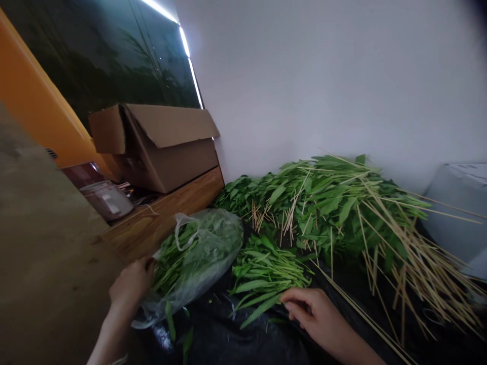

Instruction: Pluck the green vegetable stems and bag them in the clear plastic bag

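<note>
My left hand [131,285] grips the edge of a clear plastic bag [198,258] stuffed with green leaves, at the lower left. My right hand [317,314] rests low in the middle, fingers curled, its fingertips pinching at a small loose pile of green leaves [266,276] on black plastic sheeting [243,339]. Behind this lies a large heap of leaves skewered on thin bamboo sticks [342,208], reaching to the right.
An open cardboard box [163,147] sits on a wooden ledge [167,213] at the left, with a small lidded container [108,200] beside it. A white wall stands behind. A grey object [460,203] is at the far right.
</note>
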The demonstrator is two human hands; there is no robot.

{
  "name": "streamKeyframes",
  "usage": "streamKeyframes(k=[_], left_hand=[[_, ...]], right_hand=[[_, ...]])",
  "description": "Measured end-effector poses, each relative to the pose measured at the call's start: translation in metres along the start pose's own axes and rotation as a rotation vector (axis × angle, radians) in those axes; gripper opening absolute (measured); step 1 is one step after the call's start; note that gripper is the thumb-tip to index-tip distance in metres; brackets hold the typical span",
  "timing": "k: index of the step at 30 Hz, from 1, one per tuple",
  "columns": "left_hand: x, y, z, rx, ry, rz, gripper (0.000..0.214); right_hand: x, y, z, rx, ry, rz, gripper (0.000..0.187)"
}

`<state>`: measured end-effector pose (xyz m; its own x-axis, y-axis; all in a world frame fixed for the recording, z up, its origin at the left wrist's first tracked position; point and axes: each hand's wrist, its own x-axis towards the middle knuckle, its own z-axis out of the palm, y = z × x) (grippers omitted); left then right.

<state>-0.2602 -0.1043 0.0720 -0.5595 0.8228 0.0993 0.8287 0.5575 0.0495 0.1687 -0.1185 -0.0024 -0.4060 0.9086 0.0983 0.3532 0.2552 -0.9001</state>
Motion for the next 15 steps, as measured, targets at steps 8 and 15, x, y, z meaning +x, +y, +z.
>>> streamKeyframes(k=[8,15], left_hand=[[0.021,-0.005,0.030,0.052,-0.133,0.026,0.052],[0.023,0.000,0.023,0.098,-0.023,0.148,0.044]], right_hand=[[0.001,-0.001,-0.001,-0.043,-0.018,0.026,0.022],[0.002,-0.001,-0.002,-0.044,-0.028,0.031,0.022]])
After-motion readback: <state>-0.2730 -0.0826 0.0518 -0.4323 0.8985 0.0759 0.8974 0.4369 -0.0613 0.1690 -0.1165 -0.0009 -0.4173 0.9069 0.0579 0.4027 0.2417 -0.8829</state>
